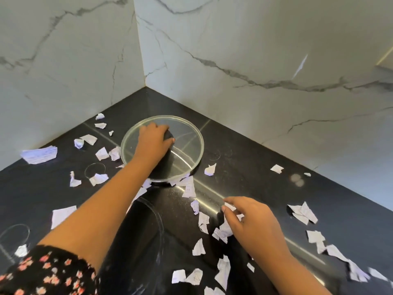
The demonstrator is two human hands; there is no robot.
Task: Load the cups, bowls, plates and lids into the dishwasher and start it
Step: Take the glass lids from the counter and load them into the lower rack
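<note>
A round glass lid (pixel 192 135) with a black knob (pixel 169 135) lies on the black countertop (pixel 244 165), close to the corner of the marble walls. My left hand (pixel 152 142) reaches onto it, fingers curled round the knob. Nearer to me, my right hand (pixel 253 222) hovers low over torn paper scraps with its fingers spread and relaxed, holding nothing. The curved rim of a second clear glass piece (pixel 158 222) shows under my left forearm; I cannot tell what it is. No dishwasher is in view.
Several torn white paper scraps (pixel 39 154) litter the countertop around the lid and both hands. Marble walls (pixel 255 50) close off the back and left. A faint glass ring (pixel 95 169) and a larger one (pixel 16 233) show at the left.
</note>
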